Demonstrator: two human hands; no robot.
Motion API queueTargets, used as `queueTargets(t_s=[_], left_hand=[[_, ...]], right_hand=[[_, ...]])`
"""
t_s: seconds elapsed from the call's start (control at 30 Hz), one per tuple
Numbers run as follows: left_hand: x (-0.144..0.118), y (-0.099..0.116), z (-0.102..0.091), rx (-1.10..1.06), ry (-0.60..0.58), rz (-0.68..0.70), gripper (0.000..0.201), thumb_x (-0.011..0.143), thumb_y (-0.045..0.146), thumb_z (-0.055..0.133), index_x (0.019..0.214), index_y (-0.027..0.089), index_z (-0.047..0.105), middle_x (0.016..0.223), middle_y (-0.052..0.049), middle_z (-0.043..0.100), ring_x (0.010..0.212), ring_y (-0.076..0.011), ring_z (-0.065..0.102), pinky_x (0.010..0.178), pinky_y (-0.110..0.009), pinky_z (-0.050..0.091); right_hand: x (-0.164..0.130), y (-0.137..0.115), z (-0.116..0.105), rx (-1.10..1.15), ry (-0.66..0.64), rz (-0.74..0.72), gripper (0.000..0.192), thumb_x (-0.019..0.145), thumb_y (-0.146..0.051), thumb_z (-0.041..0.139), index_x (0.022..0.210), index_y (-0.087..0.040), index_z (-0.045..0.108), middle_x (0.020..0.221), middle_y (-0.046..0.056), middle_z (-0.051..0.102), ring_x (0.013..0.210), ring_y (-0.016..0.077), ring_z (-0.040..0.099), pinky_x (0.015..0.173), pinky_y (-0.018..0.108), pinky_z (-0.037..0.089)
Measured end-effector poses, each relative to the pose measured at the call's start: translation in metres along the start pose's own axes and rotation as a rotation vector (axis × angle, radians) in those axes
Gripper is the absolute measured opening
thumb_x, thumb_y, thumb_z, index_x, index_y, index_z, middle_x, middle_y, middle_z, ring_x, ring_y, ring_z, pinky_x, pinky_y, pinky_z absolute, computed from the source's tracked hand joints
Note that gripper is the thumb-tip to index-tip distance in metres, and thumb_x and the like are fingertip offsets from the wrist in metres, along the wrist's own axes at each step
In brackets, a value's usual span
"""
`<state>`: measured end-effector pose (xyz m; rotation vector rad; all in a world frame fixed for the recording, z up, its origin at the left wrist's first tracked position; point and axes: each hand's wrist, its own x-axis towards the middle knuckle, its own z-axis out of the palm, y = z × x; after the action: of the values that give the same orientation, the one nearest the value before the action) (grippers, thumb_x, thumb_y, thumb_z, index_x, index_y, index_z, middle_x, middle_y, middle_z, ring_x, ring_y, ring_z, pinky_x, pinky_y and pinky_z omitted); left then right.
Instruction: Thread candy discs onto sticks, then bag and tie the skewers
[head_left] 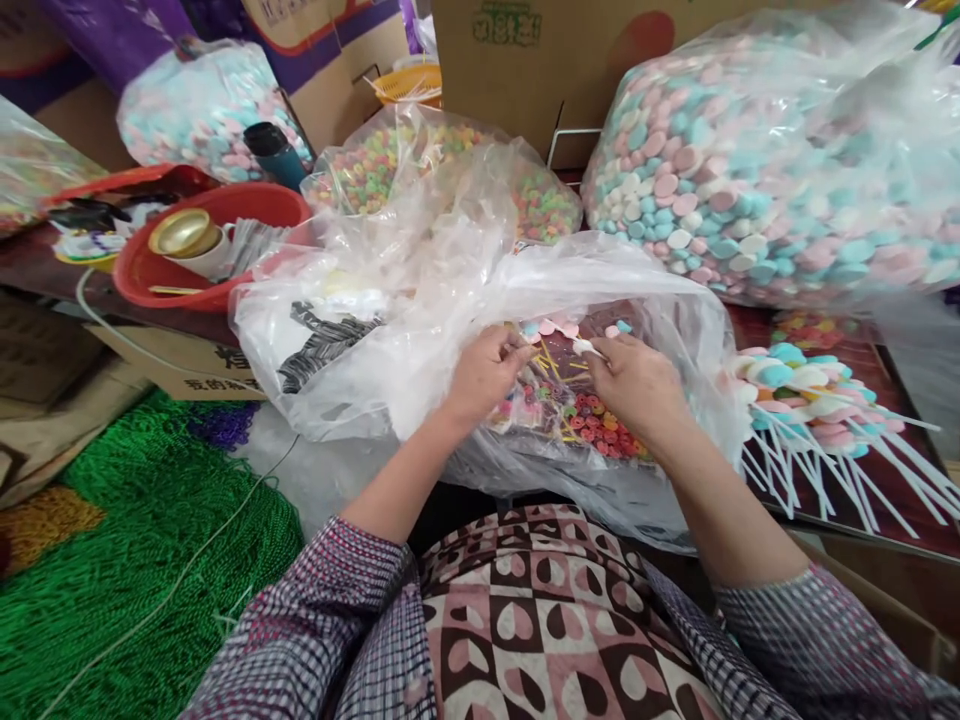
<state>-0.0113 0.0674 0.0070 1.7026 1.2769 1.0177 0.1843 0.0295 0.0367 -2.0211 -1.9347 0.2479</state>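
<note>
My left hand [489,372] is closed in a pinch over the open clear plastic bag; what sits between its fingertips is too small to make out. Opposite it, my right hand [637,385] pinches a white stick [595,350], whose thicker white end looks like a marshmallow. Just beyond my fingers lie a few pink and blue marshmallows [559,328]. Beneath my hands are short yellow sticks [551,358] and red gummy rings [600,428]. To the right, a pile of marshmallow skewers [817,395] rests with its white sticks pointing toward me.
A large bag of marshmallows [720,190] stands at the back right, with a bag of gummy rings [375,165] behind the middle. On the left are a red basin [142,265], a dark bottle [276,152] and green cord [225,500] below the table. Cardboard boxes [517,90] line the back.
</note>
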Motion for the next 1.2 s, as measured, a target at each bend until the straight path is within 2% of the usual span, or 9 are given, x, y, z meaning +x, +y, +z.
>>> queueTargets(t_s=[0.17,0.3,0.5,0.7,0.8,0.93,1.03,1.13,1.2], left_hand=[[-0.019,0.021,0.016,-0.772,-0.065,-0.297,0.04,0.072,0.051,0.077,0.075,0.018,0.054,0.067,0.002,0.06,0.054,-0.0072,0.05,0.049,-0.021,0.036],[-0.035,0.034,0.022,-0.974,-0.091,-0.366,0.046,0.065,0.05,0.084,0.073,0.017,0.053,0.065,0.004,0.059,0.053,-0.0053,0.05,0.05,-0.019,0.041],[-0.045,0.034,0.025,-0.955,-0.09,-0.325,0.042,0.068,0.049,0.083,0.075,0.016,0.057,0.066,0.004,0.06,0.054,-0.0044,0.052,0.052,-0.018,0.043],[-0.048,0.034,0.026,-1.017,-0.096,-0.398,0.047,0.065,0.052,0.084,0.076,0.016,0.056,0.066,0.004,0.059,0.056,-0.0068,0.055,0.052,-0.02,0.045],[-0.052,0.034,0.025,-0.999,-0.155,-0.373,0.046,0.068,0.052,0.082,0.081,0.016,0.056,0.068,0.003,0.061,0.059,-0.0081,0.057,0.055,-0.022,0.047],[-0.055,0.031,0.023,-0.925,-0.161,-0.362,0.043,0.066,0.042,0.085,0.086,0.016,0.058,0.068,0.003,0.063,0.059,-0.0088,0.058,0.058,-0.023,0.048],[-0.054,0.029,0.021,-0.952,-0.118,-0.417,0.043,0.064,0.041,0.086,0.088,0.016,0.059,0.072,0.002,0.065,0.061,-0.0097,0.061,0.06,-0.024,0.049],[-0.053,0.026,0.02,-0.999,-0.077,-0.473,0.047,0.061,0.038,0.088,0.091,0.015,0.061,0.075,0.001,0.068,0.063,-0.0105,0.064,0.061,-0.025,0.05],[-0.054,0.025,0.019,-1.035,-0.061,-0.506,0.048,0.058,0.036,0.09,0.091,0.014,0.063,0.076,0.0,0.068,0.063,-0.0105,0.065,0.062,-0.025,0.051]], right_hand=[[-0.031,-0.012,-0.015,0.873,-0.165,0.061,0.021,0.081,-0.041,0.069,0.086,-0.022,0.077,0.079,0.002,0.071,0.074,0.02,0.064,0.065,0.03,0.046],[-0.038,-0.024,-0.009,1.164,-0.268,0.175,0.023,0.073,-0.041,0.076,0.083,-0.02,0.074,0.076,0.001,0.068,0.065,0.0143,0.057,0.057,0.027,0.042],[-0.04,-0.027,0.001,1.255,-0.172,0.232,0.027,0.066,-0.034,0.081,0.083,-0.022,0.065,0.065,-0.005,0.06,0.055,0.0107,0.049,0.053,0.025,0.04],[-0.051,-0.028,0.012,1.066,0.064,0.058,0.01,0.077,-0.03,0.073,0.083,-0.022,0.07,0.082,0.0,0.069,0.079,0.0159,0.06,0.079,0.032,0.048],[-0.053,-0.028,0.017,1.022,0.097,0.067,0.012,0.078,-0.032,0.073,0.084,-0.022,0.069,0.083,0.001,0.07,0.079,0.0168,0.061,0.079,0.033,0.048],[-0.052,-0.029,0.013,1.0,0.024,0.1,0.015,0.078,-0.034,0.072,0.085,-0.021,0.068,0.082,0.001,0.069,0.076,0.0162,0.06,0.074,0.031,0.048],[-0.057,-0.028,0.0,1.013,-0.068,0.13,0.023,0.083,-0.039,0.067,0.098,-0.022,0.069,0.087,0.002,0.069,0.075,0.0159,0.06,0.068,0.029,0.048],[-0.072,-0.024,-0.013,1.054,-0.092,0.179,0.03,0.09,-0.043,0.06,0.112,-0.025,0.069,0.082,0.001,0.065,0.058,0.0112,0.05,0.051,0.024,0.04],[-0.084,-0.021,-0.018,1.081,-0.131,0.186,0.028,0.092,-0.043,0.059,0.111,-0.026,0.069,0.074,-0.002,0.061,0.049,0.0089,0.041,0.044,0.023,0.032]])
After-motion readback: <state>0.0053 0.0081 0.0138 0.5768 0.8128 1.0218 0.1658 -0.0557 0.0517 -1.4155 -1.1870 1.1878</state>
